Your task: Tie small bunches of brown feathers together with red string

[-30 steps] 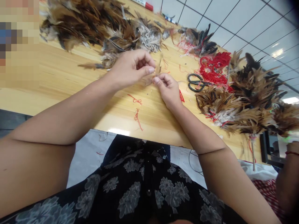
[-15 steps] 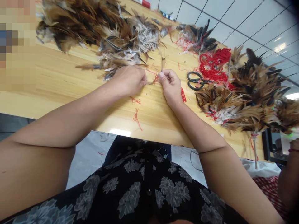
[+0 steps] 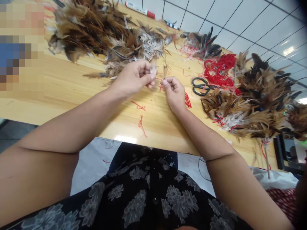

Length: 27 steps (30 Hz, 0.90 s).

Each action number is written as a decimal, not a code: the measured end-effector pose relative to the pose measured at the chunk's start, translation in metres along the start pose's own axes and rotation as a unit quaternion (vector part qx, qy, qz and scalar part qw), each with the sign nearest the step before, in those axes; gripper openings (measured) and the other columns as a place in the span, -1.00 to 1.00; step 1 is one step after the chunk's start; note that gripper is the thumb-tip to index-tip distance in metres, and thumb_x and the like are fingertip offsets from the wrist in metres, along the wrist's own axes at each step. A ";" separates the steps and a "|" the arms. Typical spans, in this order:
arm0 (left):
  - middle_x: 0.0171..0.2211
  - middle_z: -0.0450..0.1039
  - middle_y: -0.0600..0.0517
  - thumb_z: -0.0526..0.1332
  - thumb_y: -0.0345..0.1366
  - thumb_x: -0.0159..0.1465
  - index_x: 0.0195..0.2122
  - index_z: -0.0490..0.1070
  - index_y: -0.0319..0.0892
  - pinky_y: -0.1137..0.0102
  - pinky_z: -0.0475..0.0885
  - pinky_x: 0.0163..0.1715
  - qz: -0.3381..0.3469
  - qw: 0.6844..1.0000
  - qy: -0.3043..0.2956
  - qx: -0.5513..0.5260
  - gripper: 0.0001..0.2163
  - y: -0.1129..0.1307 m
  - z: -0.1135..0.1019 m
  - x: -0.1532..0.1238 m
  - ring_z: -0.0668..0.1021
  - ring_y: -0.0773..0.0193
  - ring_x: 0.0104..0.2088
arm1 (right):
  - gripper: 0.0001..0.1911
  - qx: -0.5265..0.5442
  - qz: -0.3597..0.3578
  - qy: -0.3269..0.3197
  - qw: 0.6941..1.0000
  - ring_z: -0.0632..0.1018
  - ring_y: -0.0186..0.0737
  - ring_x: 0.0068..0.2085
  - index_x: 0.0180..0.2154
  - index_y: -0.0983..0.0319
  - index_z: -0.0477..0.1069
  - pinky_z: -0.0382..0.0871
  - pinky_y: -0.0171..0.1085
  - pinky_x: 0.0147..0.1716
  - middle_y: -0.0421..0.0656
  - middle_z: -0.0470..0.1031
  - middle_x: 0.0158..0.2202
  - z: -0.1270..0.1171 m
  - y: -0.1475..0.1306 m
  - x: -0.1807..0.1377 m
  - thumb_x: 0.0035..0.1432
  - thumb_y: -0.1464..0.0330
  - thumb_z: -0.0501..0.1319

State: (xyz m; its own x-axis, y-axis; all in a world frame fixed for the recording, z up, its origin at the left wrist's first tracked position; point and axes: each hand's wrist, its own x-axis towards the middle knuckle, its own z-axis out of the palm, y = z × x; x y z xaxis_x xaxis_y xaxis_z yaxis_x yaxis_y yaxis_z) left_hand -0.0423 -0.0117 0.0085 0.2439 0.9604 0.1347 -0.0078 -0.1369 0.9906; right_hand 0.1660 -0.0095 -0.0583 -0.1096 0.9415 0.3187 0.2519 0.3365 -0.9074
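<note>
My left hand [image 3: 137, 76] is closed in a pinch, palm turned inward, over the middle of the table. At its fingertips shows a small pale fluffy feather [image 3: 153, 67], partly blurred. Close by on the right, my right hand [image 3: 175, 91] pinches a thin brown feather bunch [image 3: 165, 70] that points away from me. Red thread hangs near its fingertips. Black-handled scissors [image 3: 200, 86] lie right of my right hand, beside a heap of red yarn [image 3: 220, 68]. Behind my left hand lies a pile of brown feathers with white bases [image 3: 151, 44].
Large feather piles lie at the back left [image 3: 91, 32] and on the right [image 3: 263, 86]. Red thread scraps [image 3: 141, 124] lie near the front edge. A red-capped marker [image 3: 140, 10] rests by the tiled wall [image 3: 216, 19]. A stick [image 3: 267, 159] juts past the table's right front edge.
My left hand has turned palm inward and risen slightly, and a pale feather now shows at its fingertips. My right hand keeps its pinch nearly in place. The view has shifted slightly.
</note>
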 end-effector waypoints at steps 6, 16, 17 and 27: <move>-0.42 0.58 0.10 0.45 -0.52 0.44 -0.31 0.43 -0.08 0.32 0.52 -0.26 -0.019 1.000 -0.012 -0.021 -0.72 -0.004 0.005 -0.003 0.61 0.23 -0.36 | -0.48 -0.026 -0.055 -0.010 0.998 0.58 -0.18 -0.13 -0.18 0.15 0.59 0.57 -0.14 0.04 -0.16 0.60 -0.22 -0.003 -0.008 -0.003 0.54 -0.16 0.32; -0.36 0.53 0.06 0.70 -0.27 0.29 -0.32 0.48 -0.14 0.35 0.50 -0.17 -0.012 1.000 -0.003 0.014 -0.63 -0.001 0.005 -0.007 0.63 0.20 -0.26 | -0.76 -0.089 -0.049 -0.020 0.995 0.54 -0.13 -0.17 -0.24 0.12 0.64 0.56 -0.12 0.01 -0.17 0.56 -0.27 -0.002 -0.021 -0.006 0.49 0.15 0.45; -0.36 0.52 0.05 0.71 -0.24 0.28 -0.33 0.48 -0.14 0.34 0.50 -0.16 -0.012 1.000 -0.004 0.016 -0.62 0.000 0.005 -0.007 0.64 0.19 -0.25 | -0.75 -0.089 -0.047 -0.020 0.995 0.54 -0.13 -0.17 -0.24 0.11 0.63 0.56 -0.12 0.00 -0.17 0.56 -0.27 -0.002 -0.022 -0.006 0.49 0.14 0.45; -0.23 0.62 0.09 0.63 -0.15 0.34 -0.19 0.56 -0.08 0.19 0.49 -0.01 0.062 0.985 0.104 0.125 -0.72 0.028 -0.018 -0.003 0.52 0.19 -0.20 | -0.41 -0.010 -0.021 0.001 1.000 0.51 -0.21 -0.22 -0.20 0.13 0.52 0.51 -0.17 -0.11 -0.19 0.53 -0.26 0.000 -0.014 -0.005 0.48 -0.26 0.32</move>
State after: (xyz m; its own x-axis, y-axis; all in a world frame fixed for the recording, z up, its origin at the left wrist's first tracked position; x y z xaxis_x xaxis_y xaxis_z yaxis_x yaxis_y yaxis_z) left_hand -0.0609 -0.0137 0.0366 0.0512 0.9581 0.2817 0.2209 -0.2859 0.9325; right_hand 0.1631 -0.0189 -0.0468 -0.1192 0.9266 0.3566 0.2661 0.3758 -0.8876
